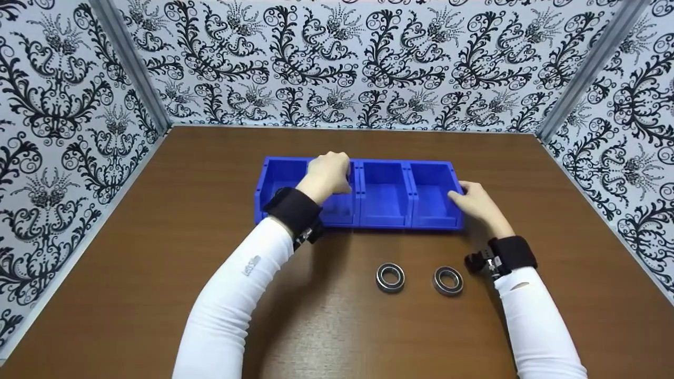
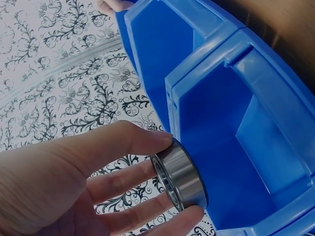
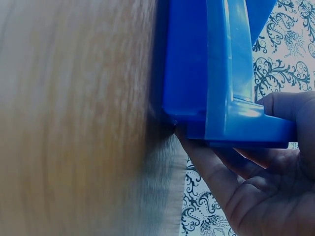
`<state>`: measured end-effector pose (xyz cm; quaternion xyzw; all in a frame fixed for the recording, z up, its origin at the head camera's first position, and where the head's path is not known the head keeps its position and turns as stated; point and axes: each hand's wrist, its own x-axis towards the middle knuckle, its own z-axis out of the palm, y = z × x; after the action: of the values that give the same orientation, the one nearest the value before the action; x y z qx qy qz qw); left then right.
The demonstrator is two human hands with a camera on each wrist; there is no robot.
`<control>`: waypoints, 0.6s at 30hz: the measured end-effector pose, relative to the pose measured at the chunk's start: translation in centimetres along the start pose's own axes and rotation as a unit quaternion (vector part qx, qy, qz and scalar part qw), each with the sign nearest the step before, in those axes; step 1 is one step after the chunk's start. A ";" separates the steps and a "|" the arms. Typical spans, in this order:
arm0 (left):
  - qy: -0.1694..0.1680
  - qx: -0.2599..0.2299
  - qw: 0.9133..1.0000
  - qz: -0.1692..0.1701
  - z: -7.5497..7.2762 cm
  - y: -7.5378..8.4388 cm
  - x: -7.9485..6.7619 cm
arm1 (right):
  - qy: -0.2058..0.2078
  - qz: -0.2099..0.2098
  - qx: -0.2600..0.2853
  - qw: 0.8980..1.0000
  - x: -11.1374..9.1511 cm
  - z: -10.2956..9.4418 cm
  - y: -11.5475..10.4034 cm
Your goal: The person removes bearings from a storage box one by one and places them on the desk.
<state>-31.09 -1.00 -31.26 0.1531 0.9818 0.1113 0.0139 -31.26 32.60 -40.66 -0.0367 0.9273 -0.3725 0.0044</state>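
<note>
A row of blue bins (image 1: pixel 386 222) with several compartments stands on the table. My left hand (image 1: pixel 329 171) is above the second compartment from the left. In the left wrist view, its thumb and fingers pinch a ball bearing (image 2: pixel 184 172), a steel ring with a dark edge, beside the rim of a compartment; the head view hides this bearing behind the hand. At the right end of the row, my right hand (image 1: pixel 478 202) grips the outer side wall, thumb on the rim. The right wrist view shows its fingers (image 3: pixel 211 169) under the bin's edge.
Two more ball bearings, one on the left (image 1: pixel 390 289) and one on the right (image 1: pixel 448 291), lie flat in front of the bins on the brown wooden table (image 1: pixel 158 263). Patterned black-and-white panels (image 1: pixel 342 63) enclose the table at the back and both sides.
</note>
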 end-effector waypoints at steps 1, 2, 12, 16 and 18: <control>0.000 -0.001 1.000 0.001 -0.1 0.0 -0.1 | 0.000 -0.001 0.000 1.000 0.0 0.0 0.0; 0.000 -0.002 1.000 0.001 -0.1 0.0 -0.2 | 0.000 -0.002 0.001 1.000 0.0 0.0 0.0; 0.004 -0.001 1.000 0.008 -0.2 0.1 -1.4 | 0.002 0.001 -0.006 1.000 -0.1 -0.1 0.0; 0.000 -0.003 1.000 0.010 -0.2 0.3 -1.9 | 0.000 0.004 -0.009 1.000 0.0 -0.1 -0.1; 0.001 -0.001 1.000 0.010 -0.2 0.4 -2.1 | -0.001 0.005 -0.010 1.000 0.0 -0.1 -0.1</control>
<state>-28.98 -1.34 -30.97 0.1632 0.9801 0.1124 0.0124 -31.21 32.57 -40.48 -0.0324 0.9310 -0.3636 0.0069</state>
